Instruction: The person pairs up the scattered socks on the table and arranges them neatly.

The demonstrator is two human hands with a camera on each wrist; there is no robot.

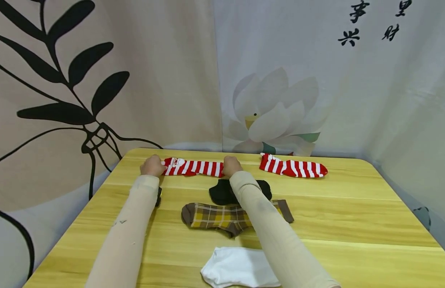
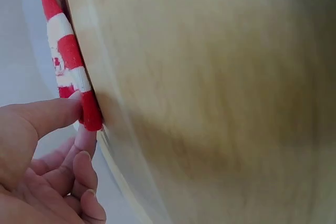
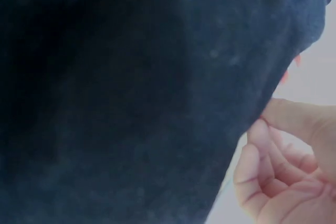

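Observation:
A red-and-white striped sock [image 1: 199, 167] lies stretched sideways near the far edge of the table. My left hand [image 1: 153, 165] pinches its left end between thumb and forefinger, the other fingers loosely curled, as the left wrist view shows. At the sock's other end is my right hand [image 1: 231, 165], gripping it with thumb and fingertips together. In the right wrist view a black sock [image 3: 131, 103] fills most of the picture and hides much of what the fingers hold. A second striped sock [image 1: 294, 167] lies apart, to the right.
Beneath the right forearm lie the black sock and a brown-and-yellow plaid sock [image 1: 219, 216]. A white sock [image 1: 238, 266] is nearest the body. Part of a dark item [image 1: 159, 197] shows beside the left forearm. Behind the wooden table [image 1: 352, 216] hangs a printed curtain [image 1: 172, 80].

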